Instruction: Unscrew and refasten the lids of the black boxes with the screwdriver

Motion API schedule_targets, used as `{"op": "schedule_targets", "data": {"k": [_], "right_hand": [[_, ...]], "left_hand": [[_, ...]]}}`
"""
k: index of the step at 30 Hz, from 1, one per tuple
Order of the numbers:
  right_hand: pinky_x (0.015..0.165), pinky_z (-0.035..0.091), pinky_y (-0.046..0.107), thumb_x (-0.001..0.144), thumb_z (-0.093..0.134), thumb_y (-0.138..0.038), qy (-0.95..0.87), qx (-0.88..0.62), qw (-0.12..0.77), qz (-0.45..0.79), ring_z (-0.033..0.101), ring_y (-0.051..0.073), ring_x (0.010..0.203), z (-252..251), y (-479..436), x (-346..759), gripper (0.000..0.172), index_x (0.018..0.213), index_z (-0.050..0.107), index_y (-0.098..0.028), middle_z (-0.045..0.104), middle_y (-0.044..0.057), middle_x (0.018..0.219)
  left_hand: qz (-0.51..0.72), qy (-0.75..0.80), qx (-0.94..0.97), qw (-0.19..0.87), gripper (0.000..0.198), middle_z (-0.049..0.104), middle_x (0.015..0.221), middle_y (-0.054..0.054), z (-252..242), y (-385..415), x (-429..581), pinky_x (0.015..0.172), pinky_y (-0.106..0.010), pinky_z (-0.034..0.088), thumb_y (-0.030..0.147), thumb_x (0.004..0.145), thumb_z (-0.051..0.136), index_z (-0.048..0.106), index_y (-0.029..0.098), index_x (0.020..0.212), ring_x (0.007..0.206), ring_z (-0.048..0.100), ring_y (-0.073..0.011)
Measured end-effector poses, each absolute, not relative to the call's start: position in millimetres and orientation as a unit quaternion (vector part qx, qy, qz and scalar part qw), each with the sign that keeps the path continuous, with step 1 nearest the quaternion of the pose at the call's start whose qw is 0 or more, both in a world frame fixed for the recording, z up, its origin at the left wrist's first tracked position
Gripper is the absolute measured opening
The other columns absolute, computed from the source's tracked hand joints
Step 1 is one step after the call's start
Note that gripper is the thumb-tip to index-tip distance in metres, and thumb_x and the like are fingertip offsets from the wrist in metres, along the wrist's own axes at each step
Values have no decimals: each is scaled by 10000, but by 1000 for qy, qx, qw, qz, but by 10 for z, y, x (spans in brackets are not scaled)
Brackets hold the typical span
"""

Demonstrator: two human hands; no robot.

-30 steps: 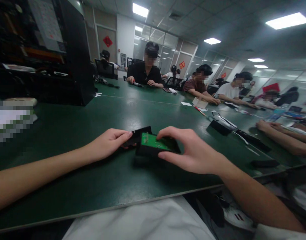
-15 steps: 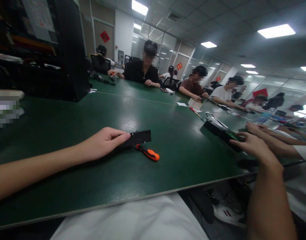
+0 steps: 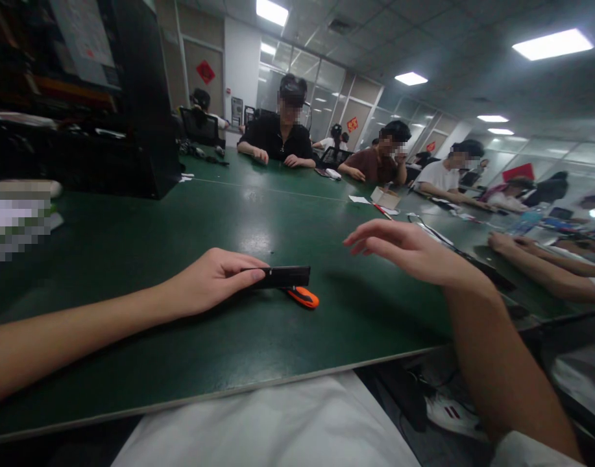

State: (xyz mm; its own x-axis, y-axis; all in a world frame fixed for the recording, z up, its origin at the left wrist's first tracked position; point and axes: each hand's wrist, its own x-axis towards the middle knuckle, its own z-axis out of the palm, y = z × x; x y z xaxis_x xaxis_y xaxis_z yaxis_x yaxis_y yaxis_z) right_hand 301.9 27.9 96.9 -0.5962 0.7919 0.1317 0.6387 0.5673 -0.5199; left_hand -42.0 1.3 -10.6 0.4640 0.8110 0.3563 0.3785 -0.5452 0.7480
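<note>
Glossy dark-green tabletop point(image 3: 190, 363). Right hand point(image 3: 399, 250) loosely open above it, empty. Left hand point(image 3: 224, 279) pinches flat black rectangular panel point(image 3: 287, 276) by its left end, partly hiding orange-and-black rounded tool handle point(image 3: 304, 298). Best: firm pinch, panel level.

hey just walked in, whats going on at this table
The left hand grips a black part between thumb and fingers. An orange-and-black handle lies on the green table, partly hidden behind that part. The right hand hangs over the table, fingers loosely bent, holding nothing visible. Across the table sits a person in black.
</note>
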Motion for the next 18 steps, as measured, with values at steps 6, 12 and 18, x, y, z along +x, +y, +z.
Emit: {"op": "schedule_targets", "data": {"k": [6,12,18], "right_hand": [[772,506,225,988,536,-442,-899,-231,-7,373,616,99,856,893,331,2116,337,991,608,-113,686,63,981],[695,481,208,951,596,-403,-878,-233,-63,412,599,91,774,839,338,2094,281,939,559,-124,665,37,883],[780,469,278,930,588,-478,-856,-517,13,15,639,166,898,1242,330,3269,373,1142,667,-182,693,81,1064]], "left_hand": [[368,284,856,225,279,787,1126,-67,-83,-49,-414,912,-298,556,349,981,580,816,234,1074,989,739,-232],[328,292,879,185,404,740,1227,-80,-142,-57,-440,900,-308,551,367,965,621,666,260,1352,1031,716,-232],[305,327,867,219,516,719,1241,-92,-125,-90,-430,779,-296,543,418,944,625,567,242,1426,980,697,-232]]}}
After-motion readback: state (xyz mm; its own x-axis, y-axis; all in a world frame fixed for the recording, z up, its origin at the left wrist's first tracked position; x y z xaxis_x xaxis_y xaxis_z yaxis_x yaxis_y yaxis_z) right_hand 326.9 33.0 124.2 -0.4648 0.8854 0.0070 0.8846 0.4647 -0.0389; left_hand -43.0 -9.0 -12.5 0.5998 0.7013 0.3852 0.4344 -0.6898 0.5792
